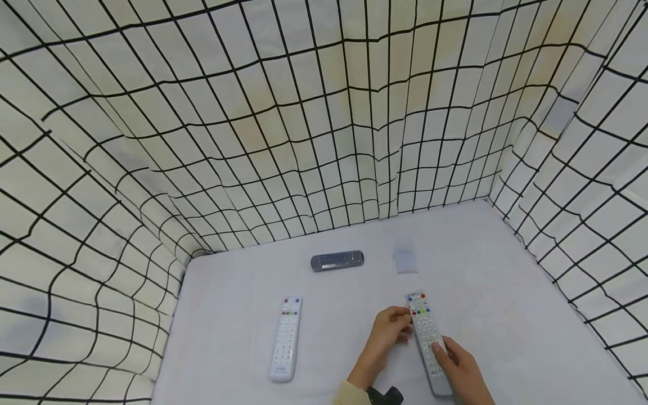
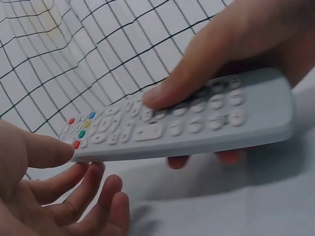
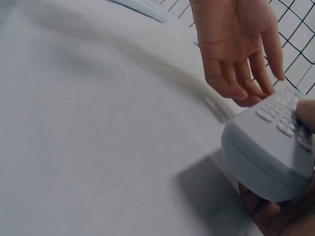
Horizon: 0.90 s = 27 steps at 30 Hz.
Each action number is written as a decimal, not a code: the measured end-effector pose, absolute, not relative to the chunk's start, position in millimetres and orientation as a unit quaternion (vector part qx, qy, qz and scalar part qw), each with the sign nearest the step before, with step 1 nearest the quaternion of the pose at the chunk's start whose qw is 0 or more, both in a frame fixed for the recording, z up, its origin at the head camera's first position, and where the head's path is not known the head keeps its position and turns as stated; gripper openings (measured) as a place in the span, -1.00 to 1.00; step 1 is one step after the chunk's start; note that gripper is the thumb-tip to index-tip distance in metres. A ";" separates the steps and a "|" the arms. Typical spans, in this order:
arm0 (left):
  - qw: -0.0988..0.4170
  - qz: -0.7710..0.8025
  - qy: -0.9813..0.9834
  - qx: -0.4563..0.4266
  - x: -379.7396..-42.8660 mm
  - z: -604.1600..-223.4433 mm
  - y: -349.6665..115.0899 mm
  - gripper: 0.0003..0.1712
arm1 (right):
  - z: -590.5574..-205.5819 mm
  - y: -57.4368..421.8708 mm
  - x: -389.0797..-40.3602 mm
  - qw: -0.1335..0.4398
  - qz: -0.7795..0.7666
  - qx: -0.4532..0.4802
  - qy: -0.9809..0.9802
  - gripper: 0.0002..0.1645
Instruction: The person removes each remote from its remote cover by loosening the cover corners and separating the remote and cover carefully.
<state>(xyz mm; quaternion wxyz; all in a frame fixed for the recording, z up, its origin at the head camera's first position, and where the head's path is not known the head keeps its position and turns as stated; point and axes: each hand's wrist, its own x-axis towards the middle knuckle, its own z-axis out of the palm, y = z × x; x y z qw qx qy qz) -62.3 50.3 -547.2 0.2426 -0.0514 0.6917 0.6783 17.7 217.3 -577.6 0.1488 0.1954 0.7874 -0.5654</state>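
Observation:
A white remote control (image 1: 428, 343) with pale keys and a few coloured buttons is raised above the table, its shadow falling on the cloth. My right hand (image 1: 458, 368) grips its lower half, thumb across the keys and fingers underneath, as the left wrist view shows. At the far end, my left hand (image 1: 387, 332) pinches the side edge by the red button, thumb at the edge and index finger just below. The other left fingers (image 2: 110, 201) curl loosely under the remote. In the right wrist view the remote's blunt near end (image 3: 266, 157) faces the camera.
A second white remote (image 1: 287, 340) lies on the white table (image 1: 223, 326) at the left. Farther back lies a dark grey remote (image 1: 337, 260), with a small translucent packet (image 1: 405, 256) to its right. White sheets with black grid lines (image 1: 324, 140) wall the table.

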 end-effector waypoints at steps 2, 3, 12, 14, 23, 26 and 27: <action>0.236 0.684 0.688 -0.059 -58.5 -551.0 56.2 -0.68 | -578.0 219.7 16.0 0.148 -0.563 0.198 0.789 -0.13; 0.233 0.689 0.683 -0.063 -57.1 -552.9 59.2 -0.69 | -578.1 220.7 15.1 0.149 -0.558 0.200 0.791 -0.11; 0.211 0.730 0.644 -0.085 -54.1 -558.1 76.3 -0.68 | -568.6 226.2 11.4 0.090 -0.480 0.189 0.852 -0.28; 0.204 0.736 0.640 -0.086 -54.8 -559.3 79.5 -0.69 | -566.0 227.1 10.0 0.067 -0.459 0.182 0.867 -0.33; 0.172 0.733 0.650 -0.099 -57.4 -563.0 95.0 -0.73 | -564.3 230.2 3.4 0.039 -0.404 0.175 0.897 -0.39; 0.169 0.720 0.667 -0.094 -56.7 -563.8 96.7 -0.69 | -568.0 231.1 1.2 0.040 -0.393 0.176 0.902 -0.40; 0.169 0.713 0.675 -0.090 -56.5 -564.3 97.1 -0.68 | -569.3 231.5 0.3 0.042 -0.389 0.177 0.903 -0.40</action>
